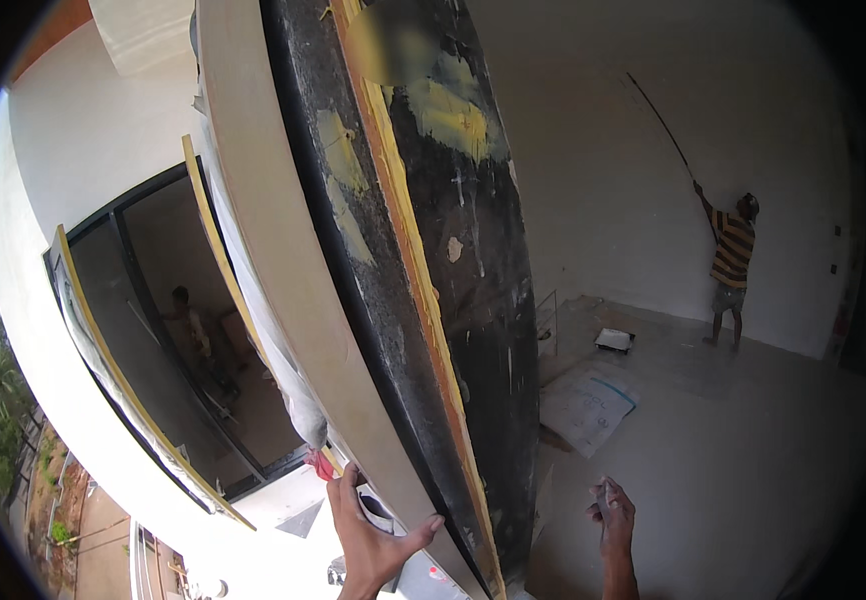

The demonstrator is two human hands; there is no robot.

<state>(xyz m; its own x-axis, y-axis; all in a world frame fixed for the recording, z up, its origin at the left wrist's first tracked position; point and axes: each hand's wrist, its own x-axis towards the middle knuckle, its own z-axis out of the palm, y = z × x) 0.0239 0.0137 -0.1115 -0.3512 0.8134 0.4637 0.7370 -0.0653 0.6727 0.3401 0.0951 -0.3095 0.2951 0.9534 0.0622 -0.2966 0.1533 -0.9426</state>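
Note:
My left hand (373, 540) lies against the lower part of a pale wall edge (283, 230), thumb stretched out and fingers apart. Just beyond its fingertips is a crumpled red scrap (319, 463), below bunched white plastic sheeting (298, 405); whether the fingers touch the scrap I cannot tell. To the right, my right hand (613, 515) is raised above the floor with its fingers bent together and whitish on the tips. Anything inside them is too small to make out. Between the hands stands a tall dark panel (488, 300) with yellow smears and a ragged yellow foam strip (408, 215).
At the far right a person (733, 250) holds a long pole (661, 120) up to the wall. A paint tray (614, 341) and a flat white sack (589, 410) lie on the floor. Another person (193, 325) shows through a dark-framed opening (118, 225) at left.

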